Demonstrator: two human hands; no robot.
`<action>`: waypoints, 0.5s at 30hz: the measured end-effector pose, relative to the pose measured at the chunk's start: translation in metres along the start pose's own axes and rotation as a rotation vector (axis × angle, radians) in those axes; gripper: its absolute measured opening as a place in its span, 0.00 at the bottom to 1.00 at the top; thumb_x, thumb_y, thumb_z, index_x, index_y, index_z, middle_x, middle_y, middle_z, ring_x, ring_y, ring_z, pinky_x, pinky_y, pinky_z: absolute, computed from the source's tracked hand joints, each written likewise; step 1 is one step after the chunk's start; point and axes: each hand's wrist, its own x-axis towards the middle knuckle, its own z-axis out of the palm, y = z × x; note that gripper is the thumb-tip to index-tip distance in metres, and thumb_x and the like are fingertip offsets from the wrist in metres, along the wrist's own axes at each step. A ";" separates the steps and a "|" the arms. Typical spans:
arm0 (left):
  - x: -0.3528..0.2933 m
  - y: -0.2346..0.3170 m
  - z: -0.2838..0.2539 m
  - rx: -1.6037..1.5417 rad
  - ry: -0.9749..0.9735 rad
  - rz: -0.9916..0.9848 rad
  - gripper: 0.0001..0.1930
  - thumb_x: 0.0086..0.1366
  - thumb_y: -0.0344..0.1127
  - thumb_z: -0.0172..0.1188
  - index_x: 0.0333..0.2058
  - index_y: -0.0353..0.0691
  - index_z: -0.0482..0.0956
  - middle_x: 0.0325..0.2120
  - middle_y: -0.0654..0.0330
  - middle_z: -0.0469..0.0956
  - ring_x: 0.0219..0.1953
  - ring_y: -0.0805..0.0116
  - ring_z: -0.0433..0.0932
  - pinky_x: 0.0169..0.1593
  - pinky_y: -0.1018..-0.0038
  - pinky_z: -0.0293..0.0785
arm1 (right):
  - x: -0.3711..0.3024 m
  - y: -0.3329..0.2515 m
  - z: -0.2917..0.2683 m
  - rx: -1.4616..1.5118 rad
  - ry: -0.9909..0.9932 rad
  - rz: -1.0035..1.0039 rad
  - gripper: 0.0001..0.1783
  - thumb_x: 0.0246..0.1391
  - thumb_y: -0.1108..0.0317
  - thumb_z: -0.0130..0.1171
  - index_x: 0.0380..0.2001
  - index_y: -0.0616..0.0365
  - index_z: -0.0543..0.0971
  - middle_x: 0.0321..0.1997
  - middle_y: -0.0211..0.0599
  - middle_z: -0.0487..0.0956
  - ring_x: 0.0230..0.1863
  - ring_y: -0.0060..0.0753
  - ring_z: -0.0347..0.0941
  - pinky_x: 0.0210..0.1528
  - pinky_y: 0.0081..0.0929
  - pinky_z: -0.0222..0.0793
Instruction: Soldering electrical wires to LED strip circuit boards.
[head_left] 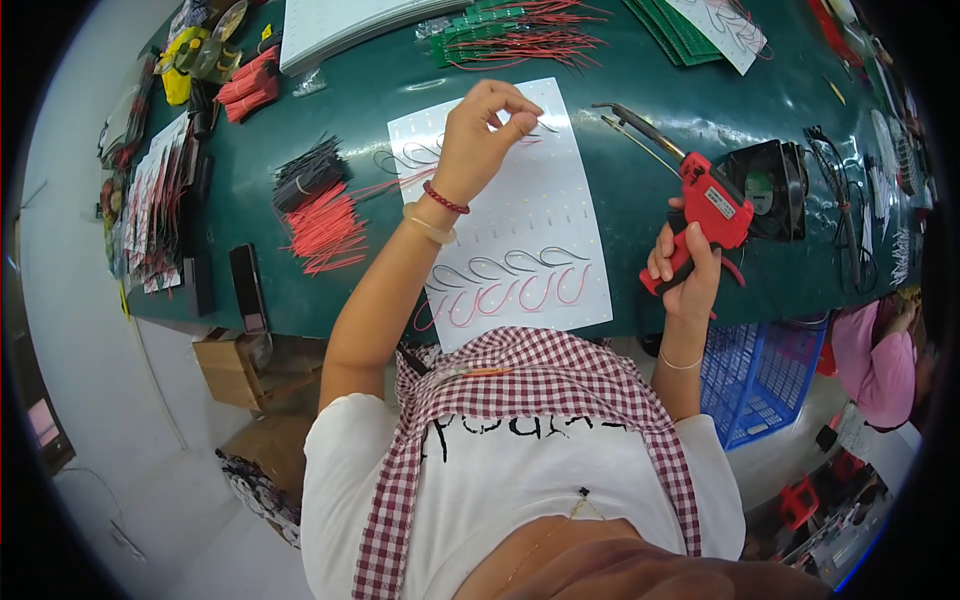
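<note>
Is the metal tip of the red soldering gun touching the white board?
Apart. The head view shows the soldering gun in the right hand, its tip over bare green table, with a gap to the white board.

Red soldering gun (708, 215), green table (640, 180), white panel (520, 215), red-and-white checked apron (540, 385).

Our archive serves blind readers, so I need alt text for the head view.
A person's right hand holds a red soldering gun over a green table, while the left hand pinches a thin wire above a white panel with looped red and black leads.
</note>
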 end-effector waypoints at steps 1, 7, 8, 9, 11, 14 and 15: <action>0.001 -0.004 0.004 -0.020 0.054 -0.095 0.06 0.60 0.28 0.60 0.35 0.36 0.81 0.27 0.66 0.78 0.28 0.80 0.72 0.32 0.83 0.68 | 0.001 0.001 0.001 -0.004 -0.003 0.003 0.19 0.59 0.65 0.50 0.49 0.66 0.70 0.20 0.34 0.70 0.12 0.19 0.61 0.17 0.20 0.61; -0.002 -0.019 0.031 0.405 0.063 -0.072 0.03 0.53 0.30 0.62 0.26 0.39 0.78 0.25 0.59 0.77 0.32 0.62 0.74 0.40 0.67 0.65 | -0.001 0.005 -0.001 -0.134 0.017 0.055 0.18 0.57 0.67 0.53 0.48 0.67 0.70 0.20 0.35 0.71 0.12 0.19 0.61 0.17 0.20 0.62; -0.004 -0.021 0.034 0.405 0.060 -0.074 0.03 0.53 0.30 0.62 0.26 0.39 0.78 0.25 0.59 0.77 0.32 0.62 0.74 0.40 0.67 0.65 | 0.000 0.006 -0.001 -0.133 0.021 0.058 0.18 0.57 0.67 0.53 0.48 0.67 0.70 0.20 0.35 0.71 0.12 0.19 0.61 0.17 0.20 0.62; -0.006 -0.019 0.038 0.594 0.075 0.017 0.03 0.53 0.31 0.62 0.26 0.41 0.78 0.25 0.60 0.76 0.33 0.62 0.73 0.42 0.66 0.62 | 0.000 0.007 -0.001 -0.150 0.033 0.083 0.18 0.57 0.67 0.53 0.48 0.67 0.70 0.20 0.35 0.71 0.12 0.19 0.62 0.17 0.20 0.62; -0.013 -0.019 0.043 0.779 0.084 0.109 0.03 0.53 0.32 0.62 0.26 0.42 0.78 0.26 0.61 0.74 0.34 0.62 0.71 0.43 0.66 0.59 | 0.001 0.007 -0.001 -0.165 0.051 0.112 0.19 0.56 0.67 0.53 0.48 0.67 0.70 0.20 0.35 0.71 0.12 0.19 0.62 0.17 0.20 0.62; -0.022 -0.025 0.042 0.805 0.122 0.163 0.03 0.53 0.32 0.63 0.27 0.42 0.79 0.25 0.63 0.73 0.33 0.63 0.70 0.41 0.66 0.59 | 0.002 0.006 -0.001 -0.164 0.037 0.104 0.19 0.56 0.67 0.54 0.48 0.67 0.70 0.19 0.34 0.71 0.12 0.19 0.62 0.16 0.19 0.62; -0.024 -0.026 0.040 0.769 0.140 0.169 0.03 0.53 0.32 0.62 0.27 0.42 0.78 0.25 0.63 0.73 0.33 0.62 0.70 0.40 0.66 0.60 | 0.003 0.006 -0.001 -0.166 0.036 0.105 0.19 0.56 0.67 0.54 0.47 0.67 0.70 0.19 0.34 0.71 0.12 0.19 0.62 0.16 0.19 0.62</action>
